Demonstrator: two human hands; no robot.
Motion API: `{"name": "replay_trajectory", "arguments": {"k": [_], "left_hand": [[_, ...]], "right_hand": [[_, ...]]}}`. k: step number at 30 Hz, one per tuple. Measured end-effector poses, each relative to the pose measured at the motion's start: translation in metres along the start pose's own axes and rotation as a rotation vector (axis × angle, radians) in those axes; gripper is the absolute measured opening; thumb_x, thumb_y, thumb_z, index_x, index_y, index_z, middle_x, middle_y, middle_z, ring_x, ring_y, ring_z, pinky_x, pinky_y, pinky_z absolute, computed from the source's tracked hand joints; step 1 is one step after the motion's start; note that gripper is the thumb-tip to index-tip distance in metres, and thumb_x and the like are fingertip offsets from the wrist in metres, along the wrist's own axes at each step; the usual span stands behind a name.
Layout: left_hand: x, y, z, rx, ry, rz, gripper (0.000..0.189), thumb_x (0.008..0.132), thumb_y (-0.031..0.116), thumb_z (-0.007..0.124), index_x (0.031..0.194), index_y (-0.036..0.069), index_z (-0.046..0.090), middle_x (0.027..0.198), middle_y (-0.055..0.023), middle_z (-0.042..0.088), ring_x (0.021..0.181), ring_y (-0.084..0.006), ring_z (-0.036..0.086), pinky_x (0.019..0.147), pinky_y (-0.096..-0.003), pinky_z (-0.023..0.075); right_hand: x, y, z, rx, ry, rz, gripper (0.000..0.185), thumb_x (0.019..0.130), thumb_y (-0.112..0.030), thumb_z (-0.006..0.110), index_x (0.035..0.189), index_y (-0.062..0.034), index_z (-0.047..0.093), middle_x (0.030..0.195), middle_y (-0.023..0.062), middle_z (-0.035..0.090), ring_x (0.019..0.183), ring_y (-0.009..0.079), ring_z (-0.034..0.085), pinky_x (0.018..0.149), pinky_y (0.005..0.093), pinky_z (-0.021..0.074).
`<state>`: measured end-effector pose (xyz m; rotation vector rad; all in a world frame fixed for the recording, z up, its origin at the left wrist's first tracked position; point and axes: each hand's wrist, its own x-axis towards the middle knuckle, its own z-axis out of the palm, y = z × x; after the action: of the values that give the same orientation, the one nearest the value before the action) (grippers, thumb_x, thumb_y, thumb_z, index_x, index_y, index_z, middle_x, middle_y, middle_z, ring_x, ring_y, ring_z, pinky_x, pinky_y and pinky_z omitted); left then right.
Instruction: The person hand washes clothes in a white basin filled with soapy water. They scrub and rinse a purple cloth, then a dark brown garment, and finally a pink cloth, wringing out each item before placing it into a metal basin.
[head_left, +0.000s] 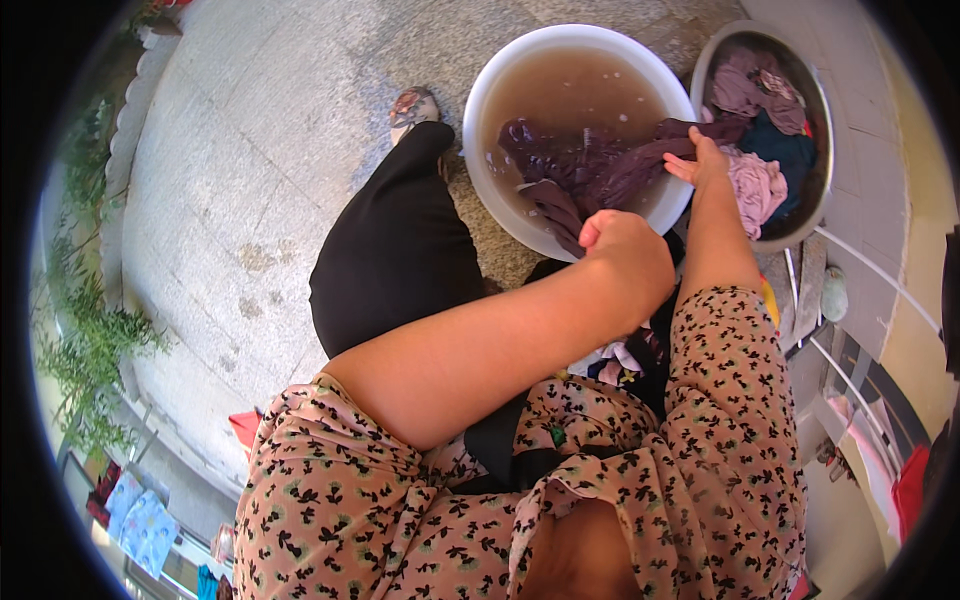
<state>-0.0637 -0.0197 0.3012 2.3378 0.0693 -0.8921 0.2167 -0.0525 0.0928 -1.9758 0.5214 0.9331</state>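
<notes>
A white basin (474, 112) holds cloudy brown water, with a dark purple cloth (622, 176) partly sunk in it. At the basin's near rim my left hand (626, 244) is a fist on one end of this cloth; its fingers are mostly hidden. My right hand (701, 159), at the basin's right rim, has the same cloth between thumb and fingers. Past that hand the cloth runs over the rim towards an oval metal basin (823, 150). In the metal basin lie a mauve garment (757, 94), a dark teal cloth (784, 154) and a crumpled pink cloth (756, 187).
Stone paving (225, 187) spreads to the left, edged by a scalloped border (120, 150) and green plants (97, 345). My black-clad leg (394, 247) is beside the white basin. A white pipe (877, 262) and a pale green stone-like object (834, 294) are at the right.
</notes>
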Motion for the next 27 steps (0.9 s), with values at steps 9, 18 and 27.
{"name": "replay_trajectory", "arguments": {"k": [9, 18, 27], "left_hand": [[-0.011, 0.001, -0.009, 0.091, -0.072, 0.063, 0.023, 0.068, 0.022, 0.075, 0.087, 0.011, 0.071, 0.074, -0.0006, 0.061, 0.058, -0.0218, 0.057, 0.055, -0.0414, 0.0445], [-0.009, 0.005, 0.003, 0.095, 0.067, 0.005, 0.021, 0.068, 0.014, 0.07, 0.088, 0.006, 0.072, 0.082, -0.0042, 0.068, 0.069, -0.0256, 0.066, 0.046, -0.0422, 0.0482], [0.001, 0.008, 0.014, 0.107, 0.191, -0.124, 0.027, 0.072, 0.017, 0.069, 0.097, 0.007, 0.071, 0.097, -0.0107, 0.066, 0.086, -0.0276, 0.065, 0.049, -0.0473, 0.0515]], "right_hand": [[-0.013, 0.009, -0.006, -0.495, 0.262, -0.345, 0.025, 0.082, -0.008, 0.053, 0.099, 0.01, 0.057, 0.076, 0.0188, 0.066, 0.057, 0.0259, 0.068, 0.046, 0.0401, 0.058], [-0.147, 0.069, -0.013, -0.499, -0.091, -0.582, 0.019, 0.075, -0.008, 0.057, 0.063, -0.0035, 0.043, 0.051, 0.0069, 0.049, 0.039, 0.0126, 0.049, 0.036, 0.0295, 0.0401], [-0.213, 0.084, -0.014, -0.737, -0.23, -0.952, 0.006, 0.072, -0.003, 0.056, 0.073, 0.0034, 0.055, 0.057, 0.0075, 0.046, 0.058, 0.0063, 0.042, 0.05, 0.0282, 0.0382]]}}
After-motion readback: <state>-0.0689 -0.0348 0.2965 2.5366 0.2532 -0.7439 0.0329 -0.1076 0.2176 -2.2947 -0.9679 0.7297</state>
